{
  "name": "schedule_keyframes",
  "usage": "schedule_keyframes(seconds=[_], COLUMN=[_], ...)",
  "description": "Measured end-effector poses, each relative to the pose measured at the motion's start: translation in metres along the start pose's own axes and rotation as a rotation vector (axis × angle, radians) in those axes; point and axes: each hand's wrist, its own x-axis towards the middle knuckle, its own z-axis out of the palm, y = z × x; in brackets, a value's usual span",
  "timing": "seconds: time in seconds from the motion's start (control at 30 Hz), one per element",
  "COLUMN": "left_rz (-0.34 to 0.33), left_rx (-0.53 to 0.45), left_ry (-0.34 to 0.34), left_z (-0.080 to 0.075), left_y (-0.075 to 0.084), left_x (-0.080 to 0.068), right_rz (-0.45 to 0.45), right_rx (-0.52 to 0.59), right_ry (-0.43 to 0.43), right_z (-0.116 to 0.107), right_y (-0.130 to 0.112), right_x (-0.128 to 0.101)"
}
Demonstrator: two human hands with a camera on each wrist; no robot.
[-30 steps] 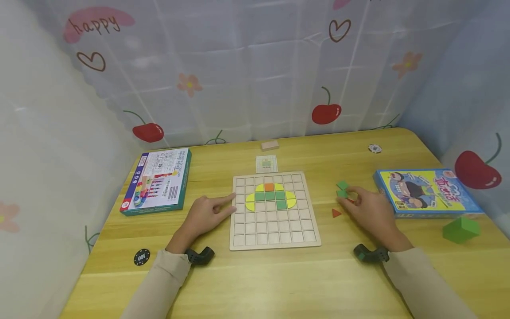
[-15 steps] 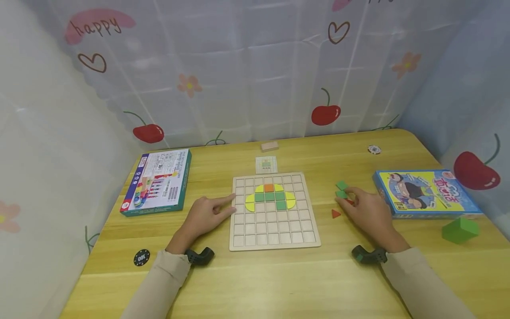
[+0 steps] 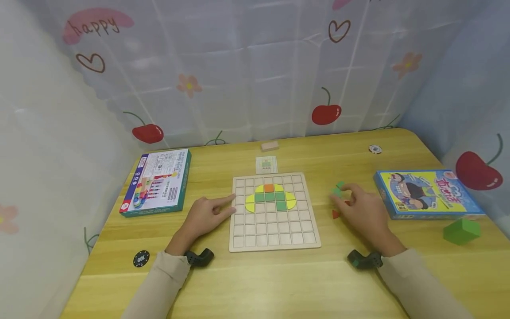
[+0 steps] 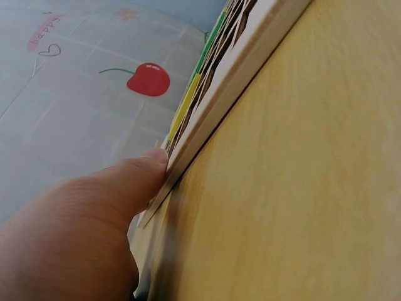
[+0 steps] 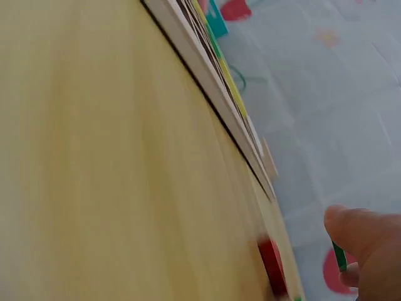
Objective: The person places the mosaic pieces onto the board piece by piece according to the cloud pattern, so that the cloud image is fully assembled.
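Note:
A wooden grid board (image 3: 275, 248) lies mid-table, bearing yellow quarter-round tiles (image 3: 250, 202), green square tiles (image 3: 281, 205) and an orange square tile (image 3: 269, 188). My left hand (image 3: 204, 217) rests at the board's left edge, thumb and forefinger extended against it. Right of the board, my right hand (image 3: 364, 214) pinches a green square tile (image 5: 339, 256) between thumb and finger, lifted off the table in the right wrist view. Another green tile (image 3: 340, 184) lies just behind that hand. Red triangle tiles (image 3: 335, 214) lie beside and partly under it.
A printed pattern card (image 3: 266, 165) and a small wooden block (image 3: 270, 145) lie behind the board. Game boxes lie at left (image 3: 157, 181) and right (image 3: 432, 195). A green block (image 3: 461, 231), a black chip (image 3: 141, 258) and a white chip (image 3: 375, 149) are nearer the table's sides.
My right hand has picked up a green square tile from the table and shifted slightly left, toward the board. The left hand stays at the board's edge.

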Motion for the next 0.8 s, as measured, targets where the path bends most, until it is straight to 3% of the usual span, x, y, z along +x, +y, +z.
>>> schedule_keyframes(seconds=[0.1,0.27,0.53,0.8], left_rz=[-0.011,-0.023,-0.026,-0.019], left_rx=[-0.002,-0.005,0.006,0.004], left_ry=[-0.006,-0.008,-0.014,-0.014], left_z=[0.000,0.000,-0.001,-0.001], left_y=[0.000,0.001,-0.001,-0.001], left_x=[-0.002,-0.003,-0.004,-0.002], right_rz=[-0.082,-0.161,-0.165,-0.197], right_rx=[0.032,0.087,0.100,0.086], right_ry=[0.007,-0.064,-0.201,-0.205], right_z=[0.010,0.027,0.052,0.073], right_y=[-0.018,-0.051,-0.096,-0.115], right_x=[-0.003,-0.004,0.003,0.012])
